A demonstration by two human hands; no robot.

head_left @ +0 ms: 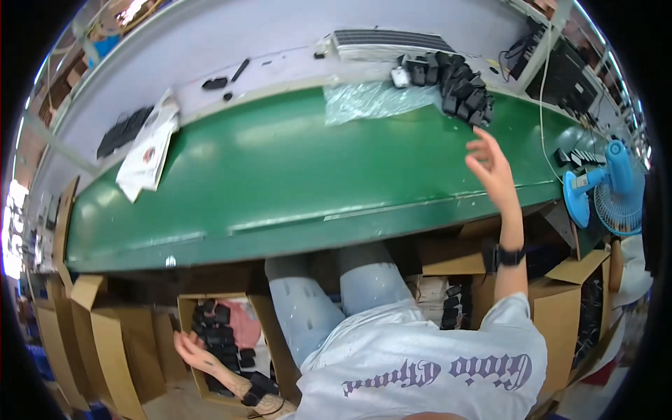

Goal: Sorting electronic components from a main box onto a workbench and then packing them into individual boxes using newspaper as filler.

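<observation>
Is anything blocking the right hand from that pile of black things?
Nothing visible is. The right hand appears close to the pile of small black devices; the clear plastic sheet lies off to the hand's left.

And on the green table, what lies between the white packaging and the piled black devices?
The head view shows a clear plastic sheet beside the black devices, then green tabletop across to the white packaging.

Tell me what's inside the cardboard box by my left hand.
In the box, small black items lie beside pink material, with something white nearby. Your left hand and forearm cover part; anything beneath the top layer is hidden.
</observation>
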